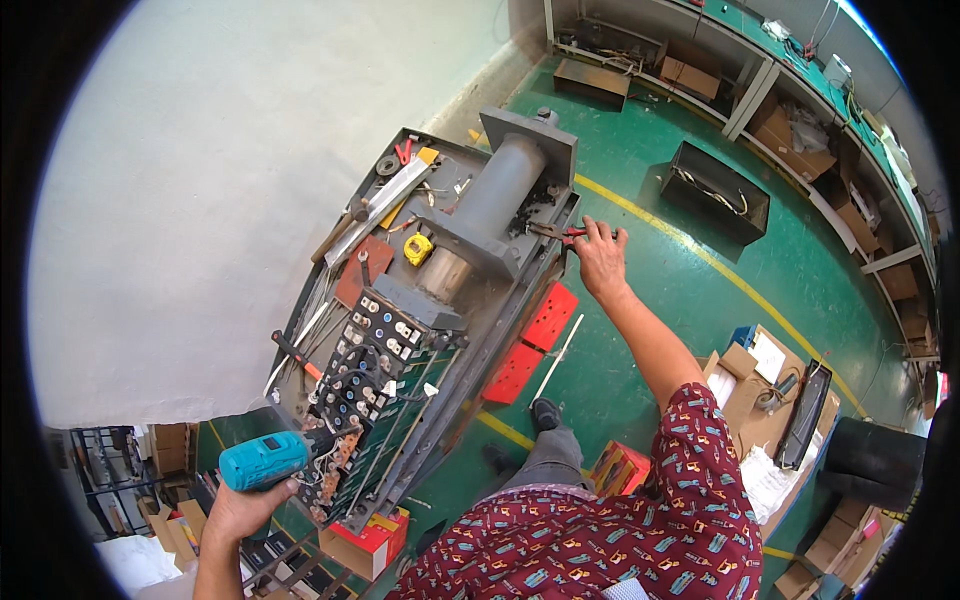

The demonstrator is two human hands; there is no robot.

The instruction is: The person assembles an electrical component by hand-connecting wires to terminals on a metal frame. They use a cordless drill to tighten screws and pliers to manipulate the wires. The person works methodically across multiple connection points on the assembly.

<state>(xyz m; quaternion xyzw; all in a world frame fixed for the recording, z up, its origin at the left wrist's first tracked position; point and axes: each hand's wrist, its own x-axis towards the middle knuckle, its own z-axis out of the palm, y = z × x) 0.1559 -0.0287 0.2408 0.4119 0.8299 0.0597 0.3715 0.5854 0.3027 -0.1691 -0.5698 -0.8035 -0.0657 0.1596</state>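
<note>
Two-handed work here;
left hand (243, 508), fingers curled round a teal drill (262, 460); right hand (602, 260), fingers closed on red-handled pliers (548, 231).

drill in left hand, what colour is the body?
Teal: the drill shows best in the head view, lower left.

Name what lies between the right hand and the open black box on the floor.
In the head view, a stretch of green floor, crossed by a yellow line, shows between the right hand and the box.
</note>
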